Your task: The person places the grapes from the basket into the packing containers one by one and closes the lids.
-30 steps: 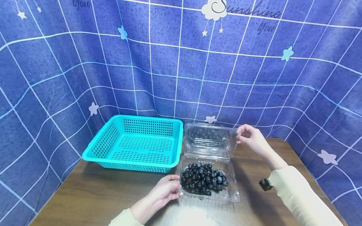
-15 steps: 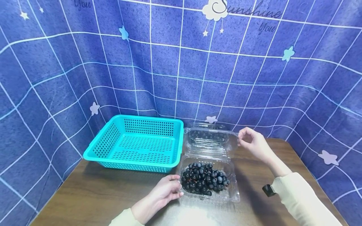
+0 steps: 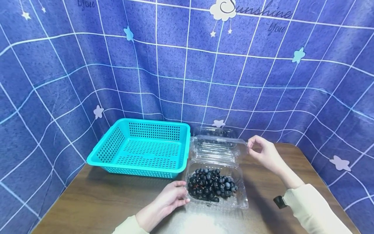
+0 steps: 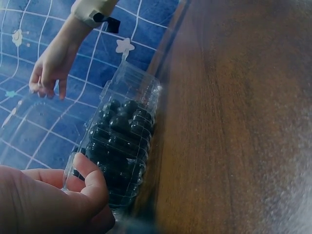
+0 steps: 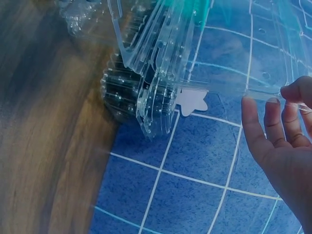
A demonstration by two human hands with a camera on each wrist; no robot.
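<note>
A clear plastic clamshell container stands on the table with its lid raised at the back. Dark grapes in a bunch lie in its base. My left hand holds the base's left rim; in the left wrist view, the thumb and a finger pinch the clear edge beside the grapes. My right hand pinches the right corner of the upright lid. From the right wrist view, the thumb and fingertips of the right hand meet on the lid's thin edge.
A turquoise perforated basket stands left of the container. Behind the raised lid is another clear container with dark contents, partly hidden. A blue gridded curtain hangs along the back and sides of the wooden table.
The lid's upper edge has tipped forward and down, showing more of the container behind it. My right hand has moved slightly right and lower with it. The left hand stays in place.
</note>
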